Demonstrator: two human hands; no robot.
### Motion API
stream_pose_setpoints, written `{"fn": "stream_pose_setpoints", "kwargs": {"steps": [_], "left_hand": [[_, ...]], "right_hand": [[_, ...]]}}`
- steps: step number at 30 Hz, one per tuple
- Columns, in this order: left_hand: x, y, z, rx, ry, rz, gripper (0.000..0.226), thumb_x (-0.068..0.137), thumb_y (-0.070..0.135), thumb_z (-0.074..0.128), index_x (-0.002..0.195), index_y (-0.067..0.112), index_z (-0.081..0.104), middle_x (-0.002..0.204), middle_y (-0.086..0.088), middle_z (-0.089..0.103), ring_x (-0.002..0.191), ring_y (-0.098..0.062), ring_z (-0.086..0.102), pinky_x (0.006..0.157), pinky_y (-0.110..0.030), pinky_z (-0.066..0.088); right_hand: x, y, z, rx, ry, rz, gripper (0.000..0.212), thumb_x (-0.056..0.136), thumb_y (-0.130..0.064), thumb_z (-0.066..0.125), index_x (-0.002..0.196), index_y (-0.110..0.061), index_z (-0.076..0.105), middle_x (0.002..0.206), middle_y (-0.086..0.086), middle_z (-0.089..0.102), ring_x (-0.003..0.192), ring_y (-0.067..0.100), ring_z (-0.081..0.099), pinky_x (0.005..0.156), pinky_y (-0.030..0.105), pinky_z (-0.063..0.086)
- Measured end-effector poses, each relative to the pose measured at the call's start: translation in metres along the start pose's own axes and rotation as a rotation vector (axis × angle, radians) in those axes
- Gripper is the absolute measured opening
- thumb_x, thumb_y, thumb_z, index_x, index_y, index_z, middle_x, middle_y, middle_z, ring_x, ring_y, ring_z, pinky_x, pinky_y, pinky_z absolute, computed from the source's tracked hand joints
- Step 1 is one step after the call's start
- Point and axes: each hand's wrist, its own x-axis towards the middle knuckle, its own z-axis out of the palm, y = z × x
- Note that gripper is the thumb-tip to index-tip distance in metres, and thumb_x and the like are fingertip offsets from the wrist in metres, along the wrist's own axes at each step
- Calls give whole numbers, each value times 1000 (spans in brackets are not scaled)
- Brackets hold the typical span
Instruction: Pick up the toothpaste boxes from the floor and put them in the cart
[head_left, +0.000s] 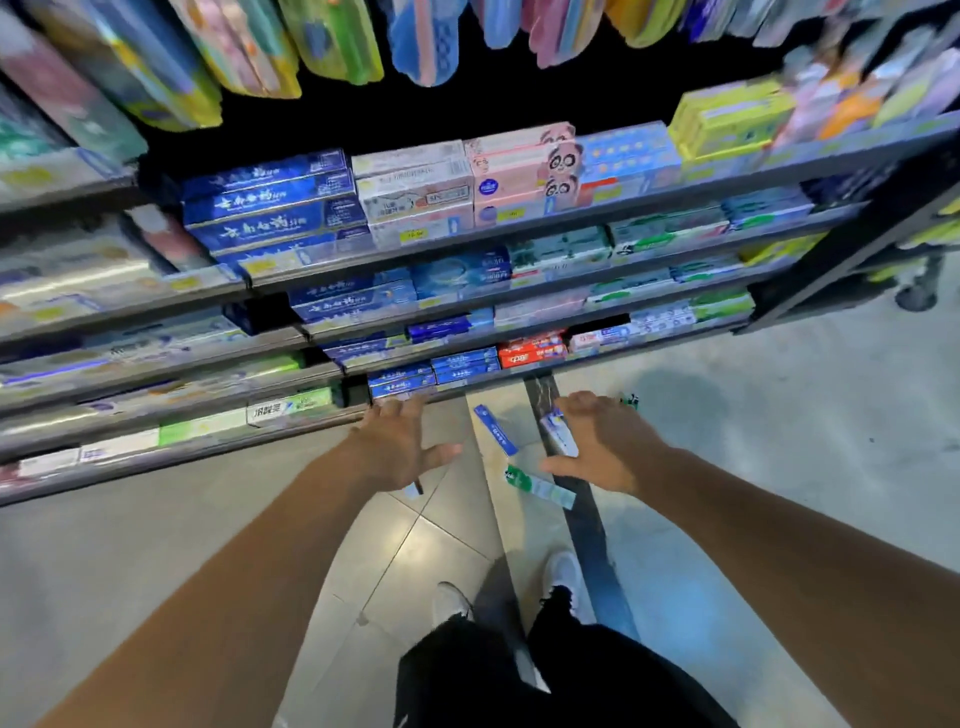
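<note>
Both the left hand (402, 441) and right hand (605, 441) are spread open, empty; the blue box (496, 430) between them could be knocked along the floor (779, 441) by a hasty reach.

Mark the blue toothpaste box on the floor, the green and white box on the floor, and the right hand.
Blue toothpaste box (496, 430): head view, middle of its long top face.
Green and white toothpaste box (540, 486): head view, middle of its top face.
Right hand (605, 441): head view, back of the hand.
</note>
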Motion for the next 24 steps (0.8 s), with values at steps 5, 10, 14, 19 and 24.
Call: {"fn": "stream_pose_setpoints", "kwargs": {"steps": [5,10,14,19,24], "left_hand": [[94,-38,74,-106,-27,-25,101,86,75,44,158,24,-5,166,-10,3,151,-35,8,119,-55,23],[210,-77,176,-96,-47,-41,97,87,71,48,159,23,3,163,-12,15,147,-36,19,117,-49,27],[302,-102,257,-76,-81,-11,92,88,65,54,159,29,7,163,-14,14,150,-36,13,119,-48,23],[407,-125,338,-4,-129,29,92,89,63,55,158,28,7,163,-15,14,150,-35,12,119,-49,24],[482,-140,386,8,-175,114,91,89,66,51,158,33,1,161,-10,19,145,-35,28,115,-47,32]], "right_hand": [[79,22,87,37,-24,86,80,79,-65,67,136,-14,43,131,10,53,118,29,54,97,40,47],[176,49,220,126,-66,139,70,75,-54,76,124,-12,49,127,10,56,113,30,58,83,35,49],[255,67,333,156,-71,177,73,71,-52,81,123,-13,49,127,9,58,112,28,60,84,36,51],[335,81,445,110,-107,269,73,74,-54,78,127,-15,46,125,7,52,116,26,54,92,38,48],[398,96,520,31,-72,315,76,74,-47,80,131,-15,42,133,7,45,123,26,47,94,41,46]]}}
